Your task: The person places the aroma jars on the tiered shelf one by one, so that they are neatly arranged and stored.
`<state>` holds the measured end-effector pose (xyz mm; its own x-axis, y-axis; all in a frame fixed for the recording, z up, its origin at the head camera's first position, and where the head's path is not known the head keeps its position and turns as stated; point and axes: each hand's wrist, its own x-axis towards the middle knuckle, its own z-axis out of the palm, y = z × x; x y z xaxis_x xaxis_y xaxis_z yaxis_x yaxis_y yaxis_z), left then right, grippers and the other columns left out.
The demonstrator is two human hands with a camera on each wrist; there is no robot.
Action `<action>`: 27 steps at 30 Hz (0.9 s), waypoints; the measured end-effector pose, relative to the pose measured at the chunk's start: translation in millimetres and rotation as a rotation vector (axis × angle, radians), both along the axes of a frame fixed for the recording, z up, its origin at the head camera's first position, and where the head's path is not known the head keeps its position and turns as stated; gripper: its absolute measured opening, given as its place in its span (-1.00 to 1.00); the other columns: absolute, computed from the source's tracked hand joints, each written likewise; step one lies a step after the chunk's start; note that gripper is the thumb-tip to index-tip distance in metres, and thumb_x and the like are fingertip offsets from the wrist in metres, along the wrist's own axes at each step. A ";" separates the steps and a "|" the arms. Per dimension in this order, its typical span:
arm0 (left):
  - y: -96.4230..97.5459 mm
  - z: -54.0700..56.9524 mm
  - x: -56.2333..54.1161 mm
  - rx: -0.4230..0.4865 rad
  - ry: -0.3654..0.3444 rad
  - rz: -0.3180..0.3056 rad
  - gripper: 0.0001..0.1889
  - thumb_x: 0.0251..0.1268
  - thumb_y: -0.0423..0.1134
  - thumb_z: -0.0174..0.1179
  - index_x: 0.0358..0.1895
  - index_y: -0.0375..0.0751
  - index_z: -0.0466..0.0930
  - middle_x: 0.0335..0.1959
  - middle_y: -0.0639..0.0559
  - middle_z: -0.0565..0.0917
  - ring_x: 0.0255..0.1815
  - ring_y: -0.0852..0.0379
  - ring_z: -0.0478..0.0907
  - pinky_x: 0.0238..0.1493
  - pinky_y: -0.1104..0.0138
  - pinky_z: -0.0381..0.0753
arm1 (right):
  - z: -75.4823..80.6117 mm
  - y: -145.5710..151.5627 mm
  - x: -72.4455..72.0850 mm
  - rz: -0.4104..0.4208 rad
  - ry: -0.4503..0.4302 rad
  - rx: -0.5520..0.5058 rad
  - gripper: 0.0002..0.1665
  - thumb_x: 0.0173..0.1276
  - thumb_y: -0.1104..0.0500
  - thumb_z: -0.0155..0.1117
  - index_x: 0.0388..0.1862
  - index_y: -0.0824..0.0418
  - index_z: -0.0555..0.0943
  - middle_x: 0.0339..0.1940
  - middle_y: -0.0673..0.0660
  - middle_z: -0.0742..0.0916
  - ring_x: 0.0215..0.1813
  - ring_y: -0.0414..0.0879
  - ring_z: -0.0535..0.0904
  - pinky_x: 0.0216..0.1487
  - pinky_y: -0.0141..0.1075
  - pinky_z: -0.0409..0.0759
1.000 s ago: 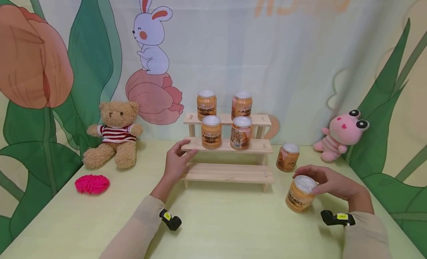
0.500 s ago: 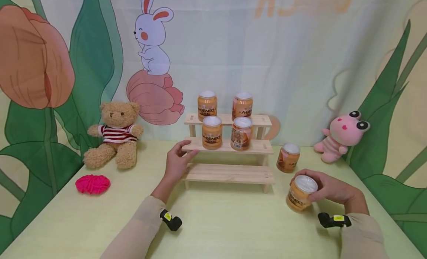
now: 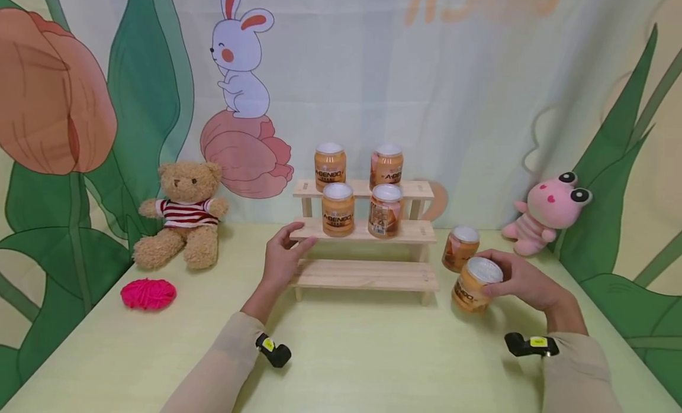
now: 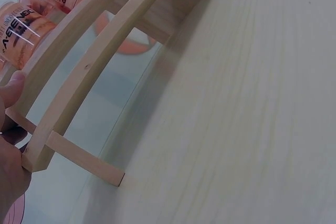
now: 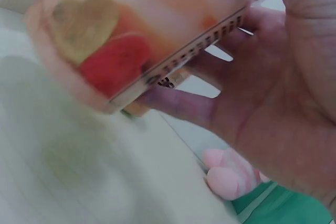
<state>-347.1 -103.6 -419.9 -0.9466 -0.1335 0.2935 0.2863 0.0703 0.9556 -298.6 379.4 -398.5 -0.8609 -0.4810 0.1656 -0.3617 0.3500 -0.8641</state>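
My right hand (image 3: 524,283) grips an orange can (image 3: 476,286) with a silvery lid, thumb on the near side and fingers behind. The right wrist view shows this can (image 5: 152,30) tilted, with red and yellow hearts on its label. My left hand (image 3: 282,256) holds the left end of the middle step of a three-step wooden display rack (image 3: 364,275), thumb over the board. Two like cans stand on the top step, among them the left one (image 3: 330,167). Two more are on the middle step, including a can (image 3: 386,212) with its barcode forward.
Another orange can (image 3: 460,249) stands on the table right of the rack, just behind the held one. A pink frog plush (image 3: 546,215) sits at the back right. To the left are a teddy bear (image 3: 186,215) and a bundle of pink yarn (image 3: 148,294).
My right hand has lifted the can and moved it slightly away from me, towards the other can on the table. My left hand keeps its place on the rack.
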 end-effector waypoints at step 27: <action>-1.4 1.6 0.3 -0.010 0.016 0.008 -0.48 0.20 -0.16 0.46 0.23 -0.18 0.59 0.06 -0.17 0.68 -0.01 -0.03 0.59 -0.22 0.52 0.54 | 43.9 -71.7 6.3 -0.219 0.254 -0.007 -0.43 0.24 0.26 0.49 0.22 0.38 0.58 -0.10 0.15 0.71 -0.14 -0.12 0.62 -0.23 -0.30 0.64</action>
